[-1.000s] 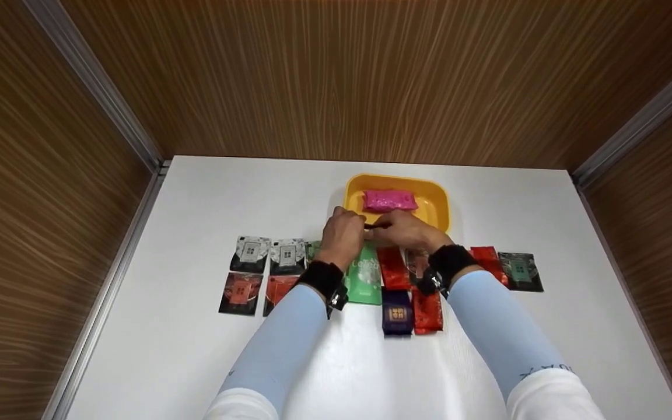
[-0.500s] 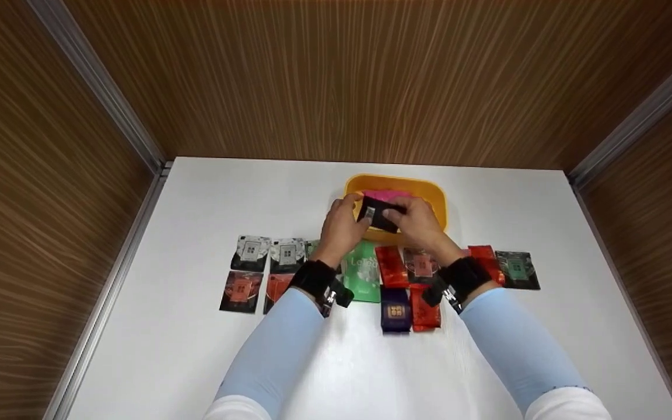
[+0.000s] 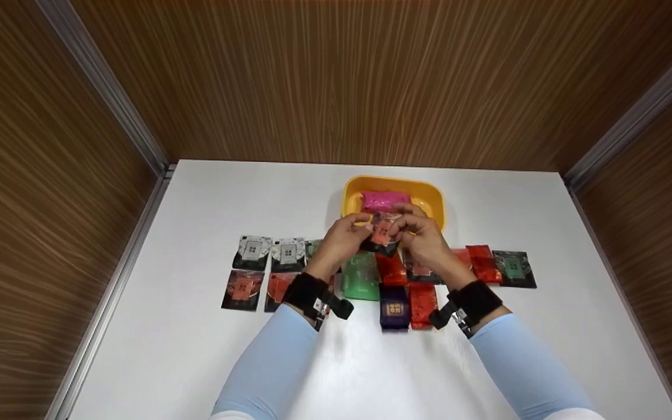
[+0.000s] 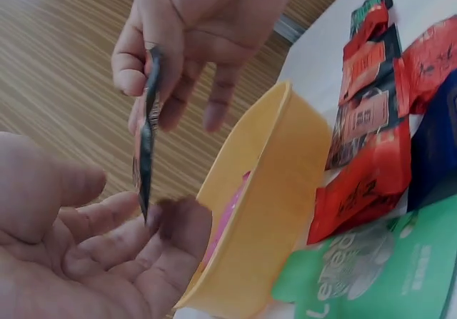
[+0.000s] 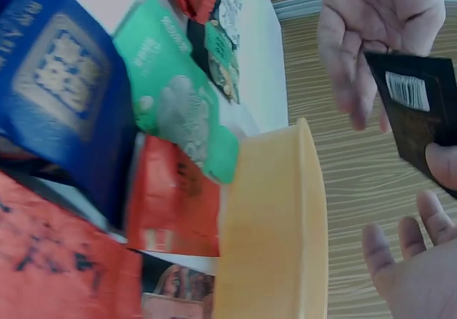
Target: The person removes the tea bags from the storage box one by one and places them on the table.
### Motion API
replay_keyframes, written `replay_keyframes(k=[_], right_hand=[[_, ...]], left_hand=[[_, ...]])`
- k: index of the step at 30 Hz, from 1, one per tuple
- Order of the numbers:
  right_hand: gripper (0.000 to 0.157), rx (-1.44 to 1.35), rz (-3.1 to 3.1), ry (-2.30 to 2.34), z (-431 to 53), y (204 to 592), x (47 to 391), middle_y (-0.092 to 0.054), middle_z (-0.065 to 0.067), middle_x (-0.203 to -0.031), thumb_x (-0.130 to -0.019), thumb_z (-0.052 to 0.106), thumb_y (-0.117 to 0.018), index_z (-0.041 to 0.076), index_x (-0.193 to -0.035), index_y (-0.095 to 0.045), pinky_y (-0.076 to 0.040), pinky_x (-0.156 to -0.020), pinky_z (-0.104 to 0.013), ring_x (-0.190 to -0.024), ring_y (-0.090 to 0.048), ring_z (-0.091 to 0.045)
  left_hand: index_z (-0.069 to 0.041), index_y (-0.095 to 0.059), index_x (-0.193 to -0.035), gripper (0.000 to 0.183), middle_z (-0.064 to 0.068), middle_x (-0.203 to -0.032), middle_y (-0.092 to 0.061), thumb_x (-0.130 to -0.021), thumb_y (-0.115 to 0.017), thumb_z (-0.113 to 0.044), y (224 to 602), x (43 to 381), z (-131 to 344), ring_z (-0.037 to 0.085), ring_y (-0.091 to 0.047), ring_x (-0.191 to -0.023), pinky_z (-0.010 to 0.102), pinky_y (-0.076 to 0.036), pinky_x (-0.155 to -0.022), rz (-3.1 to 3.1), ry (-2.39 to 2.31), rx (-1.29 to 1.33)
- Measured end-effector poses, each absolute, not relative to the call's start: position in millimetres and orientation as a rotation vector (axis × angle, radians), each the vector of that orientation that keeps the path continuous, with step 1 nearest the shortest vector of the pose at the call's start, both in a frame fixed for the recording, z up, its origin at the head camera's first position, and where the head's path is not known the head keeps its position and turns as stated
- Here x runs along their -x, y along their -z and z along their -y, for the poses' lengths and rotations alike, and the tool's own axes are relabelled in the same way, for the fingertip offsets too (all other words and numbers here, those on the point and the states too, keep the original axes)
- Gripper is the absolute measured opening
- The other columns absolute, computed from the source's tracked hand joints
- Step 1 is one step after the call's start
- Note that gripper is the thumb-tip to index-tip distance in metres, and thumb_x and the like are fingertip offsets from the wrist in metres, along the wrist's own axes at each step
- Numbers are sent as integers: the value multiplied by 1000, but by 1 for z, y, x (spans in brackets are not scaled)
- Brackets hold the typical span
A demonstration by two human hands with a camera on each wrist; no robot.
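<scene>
Above the near side of a yellow tray (image 3: 440,204), my right hand (image 3: 424,238) pinches a flat black-and-red sachet (image 3: 381,232) between thumb and fingers. Its dark back with a barcode shows in the right wrist view. My left hand (image 3: 340,240) is beside the sachet with fingers spread and loose; in the left wrist view the sachet's lower edge (image 4: 146,205) is right at those fingers, and the thumb stands apart from it. A shiny pink packet (image 3: 381,200) lies inside the tray.
Packets lie in rows before the tray: black-and-white sachets (image 3: 253,252), black-and-red ones (image 3: 242,289), a green pouch (image 3: 361,280), a dark blue packet (image 3: 394,308), red packets (image 3: 423,306) and a black-and-green sachet (image 3: 514,268). Wood-grain panels (image 3: 336,87) enclose the white table (image 3: 155,350).
The sachet, edge-on and then back-up in both hands, now shows its red front. Both hands have drawn back a little toward the body, and the left fingers have loosened from it.
</scene>
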State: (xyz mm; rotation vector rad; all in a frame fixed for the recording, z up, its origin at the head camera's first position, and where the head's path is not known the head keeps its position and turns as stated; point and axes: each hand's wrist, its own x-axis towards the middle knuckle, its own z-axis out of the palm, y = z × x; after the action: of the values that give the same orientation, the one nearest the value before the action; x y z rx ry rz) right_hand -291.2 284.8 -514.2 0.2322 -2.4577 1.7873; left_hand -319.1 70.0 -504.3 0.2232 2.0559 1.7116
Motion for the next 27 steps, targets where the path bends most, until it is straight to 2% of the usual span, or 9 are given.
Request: replay_keyframes(k=[4, 7, 9, 10, 13, 15, 17, 21, 27], right_hand=[[38, -93, 2378, -1941, -284, 520, 281, -59, -22, -142, -92, -20, -48, -5, -117, -73, -50, -75, -20, -116, -60, -19], [53, 90, 2244, -2161, -283, 525, 270, -65, -12, -133, -98, -13, -47, 6, -147, -58, -38, -51, -22, -84, -60, -12], [55, 223, 2141, -2293, -282, 529, 262, -68, -6, -124, -102, -7, -45, 12, -153, -51, -33, -49, -24, -73, -57, -10], [52, 277, 2083, -2353, -281, 531, 258, -70, -4, -119, -103, -5, -45, 11, -152, -50, -33, -50, -24, -71, -56, -11], [33, 425, 1967, -2432, -277, 539, 246, -72, 1, -104, -110, 9, -46, 5, -140, -58, -46, -61, -26, -75, -59, -12], [29, 483, 1958, -2412, -274, 546, 238, -71, 2, -97, -113, 19, -48, 0, -128, -63, -53, -72, -27, -82, -63, -12], [27, 535, 2005, -2356, -273, 553, 230, -70, 2, -92, -112, 22, -54, -1, -119, -65, -56, -74, -28, -83, -63, -12], [14, 606, 2142, -2174, -273, 564, 215, -65, 4, -84, -104, 16, -68, 2, -103, -64, -51, -69, -24, -78, -59, -9], [12, 642, 2192, -1990, -281, 572, 196, -65, 6, -79, -100, 9, -72, 1, -96, -64, -47, -66, -23, -74, -57, -7]], left_hand=[[-9, -58, -146, 46, 13, -113, -73, -101, -67, -8, 510, 311, -71, 20, -70, -96, 33, -57, -81, -1989, -1763, -216], [-7, -59, -144, 49, 7, -101, -72, -96, -71, -4, 516, 303, -73, 14, -66, -83, 26, -53, -70, -2013, -1785, -184], [-6, -61, -141, 48, 6, -96, -71, -95, -73, -4, 520, 298, -74, 13, -63, -76, 24, -51, -64, -2032, -1803, -160], [-5, -63, -139, 46, 6, -96, -71, -95, -73, -4, 523, 295, -74, 12, -62, -75, 23, -50, -63, -2046, -1812, -155], [-4, -64, -137, 43, 9, -97, -73, -96, -74, -5, 531, 287, -77, 12, -60, -71, 23, -48, -60, -2067, -1839, -149], [-4, -65, -136, 41, 9, -97, -74, -96, -75, -7, 536, 281, -80, 12, -61, -71, 23, -47, -60, -2100, -1823, -151], [-5, -65, -136, 40, 9, -98, -75, -97, -75, -9, 541, 275, -82, 13, -63, -73, 24, -48, -61, -2134, -1786, -167], [-7, -66, -133, 38, 8, -99, -75, -97, -75, -13, 549, 263, -88, 14, -68, -78, 26, -51, -65, -2186, -1694, -223], [-12, -67, -129, 34, 2, -94, -74, -96, -76, -14, 555, 249, -98, 11, -67, -76, 26, -52, -67, -2207, -1614, -277]])
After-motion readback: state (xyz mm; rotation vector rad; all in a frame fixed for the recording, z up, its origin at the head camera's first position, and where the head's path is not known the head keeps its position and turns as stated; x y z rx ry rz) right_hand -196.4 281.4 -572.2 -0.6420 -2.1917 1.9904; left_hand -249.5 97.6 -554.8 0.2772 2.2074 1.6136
